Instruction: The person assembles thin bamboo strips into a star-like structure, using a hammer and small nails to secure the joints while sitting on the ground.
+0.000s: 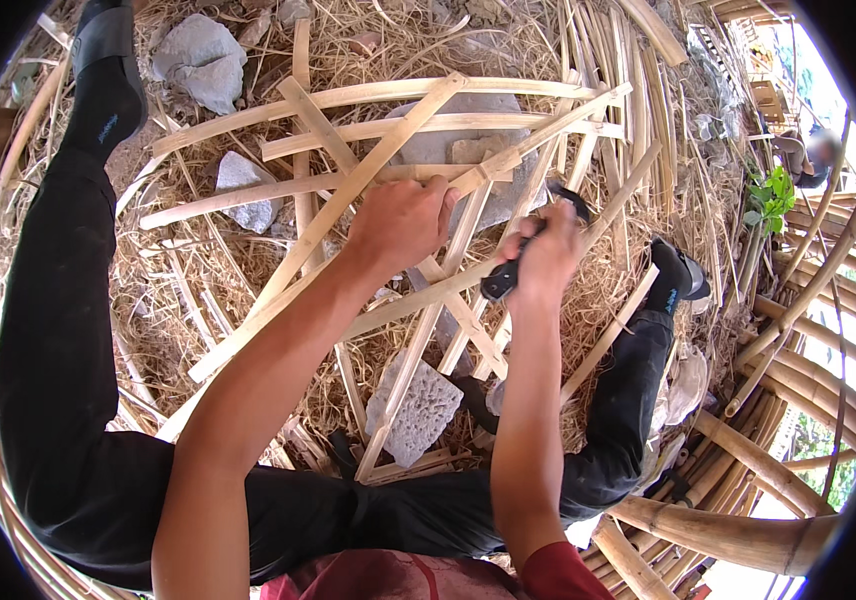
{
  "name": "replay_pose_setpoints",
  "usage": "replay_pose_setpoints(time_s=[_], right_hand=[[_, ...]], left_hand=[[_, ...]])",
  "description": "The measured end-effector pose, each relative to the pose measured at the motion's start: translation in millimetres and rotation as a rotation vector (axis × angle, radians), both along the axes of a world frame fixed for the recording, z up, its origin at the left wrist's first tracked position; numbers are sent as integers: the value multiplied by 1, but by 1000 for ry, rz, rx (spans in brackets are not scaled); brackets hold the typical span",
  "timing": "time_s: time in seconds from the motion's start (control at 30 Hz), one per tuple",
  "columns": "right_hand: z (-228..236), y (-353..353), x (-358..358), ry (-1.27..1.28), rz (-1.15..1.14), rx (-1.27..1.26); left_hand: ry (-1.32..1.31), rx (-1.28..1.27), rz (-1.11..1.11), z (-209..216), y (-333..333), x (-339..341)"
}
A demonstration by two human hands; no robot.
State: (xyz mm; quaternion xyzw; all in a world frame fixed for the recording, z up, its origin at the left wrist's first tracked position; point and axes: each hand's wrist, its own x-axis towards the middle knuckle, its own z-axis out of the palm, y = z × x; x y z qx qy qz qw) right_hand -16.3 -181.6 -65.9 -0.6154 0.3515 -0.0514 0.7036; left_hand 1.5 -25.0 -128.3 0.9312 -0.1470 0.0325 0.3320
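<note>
Pale, matt split-bamboo strips (368, 180) (smooth-faced) lie over dry straw (198, 300) and rough grey stones (413, 410); tool handle (500, 278) dark.

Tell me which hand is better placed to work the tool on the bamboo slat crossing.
Right. The right hand grips the dark-handled tool beside the crossing, while the left hand presses on the bamboo slats, steadying them.

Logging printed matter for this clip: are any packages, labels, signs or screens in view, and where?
None that can be made out: no package, sign or screen.
Small pale mark on the black trouser leg, upper left; too small to tell what it is.
Another on the other black trouser leg, right.
</note>
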Motion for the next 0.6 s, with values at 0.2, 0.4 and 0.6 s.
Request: replay_pose_setpoints(time_s=[0.2, 0.4, 0.6], right_hand=[[-2, 18, 8, 108, 201, -63], [-27, 26, 6, 92, 267, -193], [-63, -12, 2, -181, 129, -543]], left_hand=[[-28, -36, 19, -5, 1, 2], [34, -52, 4, 6, -6, 6], [-53, 11, -3, 3, -11, 5]])
